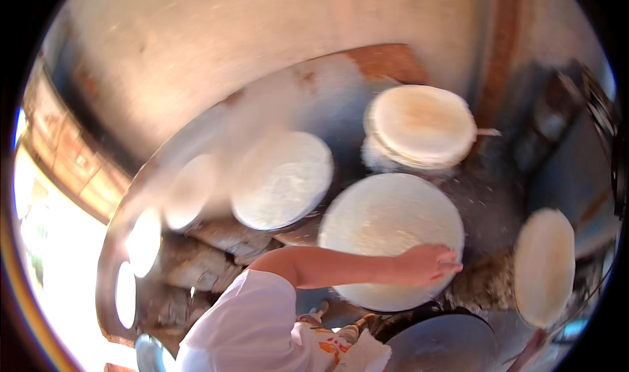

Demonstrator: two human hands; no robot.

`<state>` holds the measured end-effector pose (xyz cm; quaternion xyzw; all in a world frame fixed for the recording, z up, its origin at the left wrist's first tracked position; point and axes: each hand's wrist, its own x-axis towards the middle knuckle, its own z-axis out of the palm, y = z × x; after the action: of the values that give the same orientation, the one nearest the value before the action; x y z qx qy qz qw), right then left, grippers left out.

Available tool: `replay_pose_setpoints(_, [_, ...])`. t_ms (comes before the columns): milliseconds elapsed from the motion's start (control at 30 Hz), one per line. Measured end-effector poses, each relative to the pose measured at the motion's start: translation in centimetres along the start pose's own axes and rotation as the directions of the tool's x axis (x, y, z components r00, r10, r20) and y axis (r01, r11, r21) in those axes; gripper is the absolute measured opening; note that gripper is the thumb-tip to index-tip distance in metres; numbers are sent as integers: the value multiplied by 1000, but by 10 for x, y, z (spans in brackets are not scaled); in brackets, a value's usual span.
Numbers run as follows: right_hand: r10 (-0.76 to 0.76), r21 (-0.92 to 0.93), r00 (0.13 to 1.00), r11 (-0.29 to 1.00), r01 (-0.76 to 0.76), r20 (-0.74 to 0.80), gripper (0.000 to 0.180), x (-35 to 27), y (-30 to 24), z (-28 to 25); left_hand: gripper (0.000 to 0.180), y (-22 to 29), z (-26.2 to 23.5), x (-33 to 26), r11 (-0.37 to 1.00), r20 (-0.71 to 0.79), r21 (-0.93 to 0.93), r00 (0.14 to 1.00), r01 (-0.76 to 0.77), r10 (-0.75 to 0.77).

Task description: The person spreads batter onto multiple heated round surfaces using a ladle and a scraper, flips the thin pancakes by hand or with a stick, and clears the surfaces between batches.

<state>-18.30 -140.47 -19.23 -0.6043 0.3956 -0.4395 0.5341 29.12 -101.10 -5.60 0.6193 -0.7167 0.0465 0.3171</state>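
Observation:
My left hand (429,265) reaches to the right across a large, pale round flatbread (386,221). Its fingers look partly stretched out near the disc's right edge; whether they touch it I cannot tell. To the right, a tilted oval flatbread (544,267) with a tan centre stands apart. Just below that one is a thin, blurred reddish shape (527,350), which may be part of my right hand or a handle. Behind the large disc lies a stack of browned flatbreads (422,124). Another pale disc (285,181) sits to the left, partly behind haze.
Several more pale discs (190,192) run along the curved counter (298,87) on the left. A dark round pan (445,346) is at the lower right. A wall (196,38) rises behind the counter. Dark clutter (557,120) stands at the far right.

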Motion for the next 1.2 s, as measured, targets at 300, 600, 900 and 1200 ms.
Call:
replay_pose_setpoints(300, [65, -312, 761, 932, 185, 645, 39, -289, -176, 466, 39, 24, -173, -289, 593, 11, 75, 594, 801, -804])
replay_pose_setpoints(600, [211, 50, 805, 957, -286, 555, 23, -415, -206, 500, 25, 60, -45, -280, -463, 843, -533, 492, 708, -217])
replay_pose_setpoints(900, [-45, -615, 880, 733, -292, -472, 41, -554, -192, 182, 25, 179, -99, -234, -82, 608, -759, 658, 646, -444])
replay_pose_setpoints(1200, [-82, -708, 781, 489, -510, -619, 38, -569, -113, -53, 26, 271, -9, -165, -183, 562, -824, 729, 537, -390])
